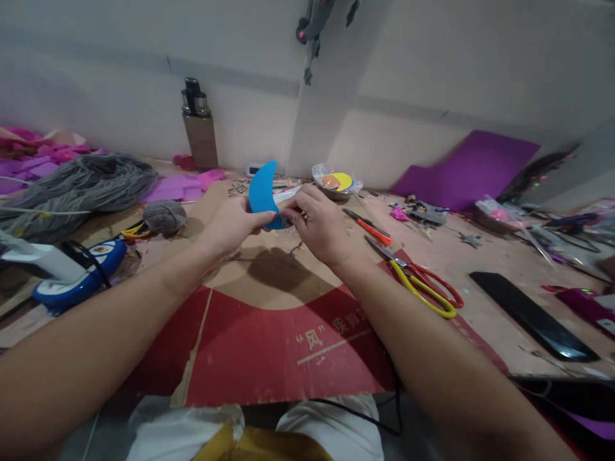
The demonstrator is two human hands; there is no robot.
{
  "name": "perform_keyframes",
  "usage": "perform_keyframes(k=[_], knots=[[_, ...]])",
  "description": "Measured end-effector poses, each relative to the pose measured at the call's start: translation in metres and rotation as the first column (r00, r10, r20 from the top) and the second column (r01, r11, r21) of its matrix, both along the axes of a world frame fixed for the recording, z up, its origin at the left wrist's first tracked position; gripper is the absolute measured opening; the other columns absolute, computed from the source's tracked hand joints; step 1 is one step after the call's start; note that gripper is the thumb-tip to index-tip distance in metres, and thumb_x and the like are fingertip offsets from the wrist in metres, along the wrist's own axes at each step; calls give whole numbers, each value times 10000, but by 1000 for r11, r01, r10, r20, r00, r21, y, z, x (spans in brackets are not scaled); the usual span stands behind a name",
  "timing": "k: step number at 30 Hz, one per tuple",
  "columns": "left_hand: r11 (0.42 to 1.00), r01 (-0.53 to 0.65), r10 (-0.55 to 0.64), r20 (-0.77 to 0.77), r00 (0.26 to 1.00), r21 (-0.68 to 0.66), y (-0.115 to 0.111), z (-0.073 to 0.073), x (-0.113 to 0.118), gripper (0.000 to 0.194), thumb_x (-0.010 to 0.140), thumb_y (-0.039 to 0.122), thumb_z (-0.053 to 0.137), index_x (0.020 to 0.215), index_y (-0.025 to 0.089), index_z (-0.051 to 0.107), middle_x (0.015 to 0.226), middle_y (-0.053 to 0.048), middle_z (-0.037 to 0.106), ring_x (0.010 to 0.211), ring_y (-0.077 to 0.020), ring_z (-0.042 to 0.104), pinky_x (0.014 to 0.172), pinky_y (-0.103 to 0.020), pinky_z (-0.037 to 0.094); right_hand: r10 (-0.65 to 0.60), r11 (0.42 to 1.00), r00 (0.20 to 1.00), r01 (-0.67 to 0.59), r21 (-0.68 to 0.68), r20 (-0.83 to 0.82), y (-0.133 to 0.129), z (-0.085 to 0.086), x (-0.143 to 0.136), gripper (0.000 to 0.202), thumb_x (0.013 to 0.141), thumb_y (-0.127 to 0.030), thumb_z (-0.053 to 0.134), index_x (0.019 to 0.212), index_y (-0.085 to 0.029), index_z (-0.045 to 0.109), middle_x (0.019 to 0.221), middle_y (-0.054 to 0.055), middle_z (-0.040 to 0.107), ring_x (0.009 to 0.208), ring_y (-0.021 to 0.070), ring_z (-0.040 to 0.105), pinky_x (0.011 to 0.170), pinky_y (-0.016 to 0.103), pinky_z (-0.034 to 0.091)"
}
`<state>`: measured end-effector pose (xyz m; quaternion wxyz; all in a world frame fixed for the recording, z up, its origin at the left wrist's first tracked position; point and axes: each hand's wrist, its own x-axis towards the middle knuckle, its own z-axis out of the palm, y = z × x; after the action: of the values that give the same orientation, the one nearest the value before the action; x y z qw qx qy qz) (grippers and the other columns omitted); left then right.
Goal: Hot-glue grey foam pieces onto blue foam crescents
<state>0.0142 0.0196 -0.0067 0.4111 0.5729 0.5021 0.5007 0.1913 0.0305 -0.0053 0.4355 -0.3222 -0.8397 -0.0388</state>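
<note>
A blue crescent-shaped piece (262, 187) is raised above the cardboard sheet (269, 346). My left hand (234, 224) pinches its lower left edge, with the thumb lying across the front. My right hand (314, 221) is closed at the lower right of the blue piece, fingertips pressed together close to it. Something pale and whitish shows between the right fingers and the blue piece; its shape is too small to make out. Both hands cast a shadow on the cardboard.
Scissors with red and yellow handles (423, 291), an orange cutter (373, 232) and a black phone-like slab (533, 314) lie right. Grey yarn (91, 186), a yarn ball (164, 217) and a blue-and-white object (79, 275) are left. Purple sheets (473, 168) lean on the wall.
</note>
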Motion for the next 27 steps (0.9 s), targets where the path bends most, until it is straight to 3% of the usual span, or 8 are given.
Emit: perform_keyframes(k=[5,11,17,23,27], knots=[[990,131,-127,88,988,-48,4,0,-1,255,606,317,778,741,147,644,661,-28,620,549,-102,507,502,-239,372,118,985,979,-136,-103,-168,6,1,2,156,860,-207,603,719,-195,538,773,9,522,765,141,495,713,284,398],[973,216,-194,215,957,-82,-4,9,2,303,558,320,816,758,142,674,726,-35,649,582,-98,531,525,-228,407,100,938,938,-200,-284,-332,5,2,0,177,832,-249,623,701,-191,520,711,-19,496,644,108,420,627,266,355],[959,273,-253,213,944,-70,-4,11,0,330,568,323,814,812,139,688,758,-37,657,609,-101,538,558,-234,423,85,775,861,-373,-509,-501,4,4,-1,233,800,-338,644,684,-188,508,635,-41,475,594,86,411,555,232,347],[956,288,-276,179,944,-46,-3,9,-2,369,580,329,811,869,143,677,805,-41,669,665,-119,562,607,-244,432,24,574,848,-445,-688,-529,2,8,3,298,776,-431,660,682,-200,497,552,-68,413,458,59,318,418,211,244],[956,291,-284,161,945,-26,-4,9,-2,373,613,340,796,898,142,658,789,-33,650,641,-109,541,580,-234,406,30,522,838,-478,-706,-545,3,8,3,314,764,-460,670,690,-200,509,539,-72,399,436,54,293,399,208,214]])
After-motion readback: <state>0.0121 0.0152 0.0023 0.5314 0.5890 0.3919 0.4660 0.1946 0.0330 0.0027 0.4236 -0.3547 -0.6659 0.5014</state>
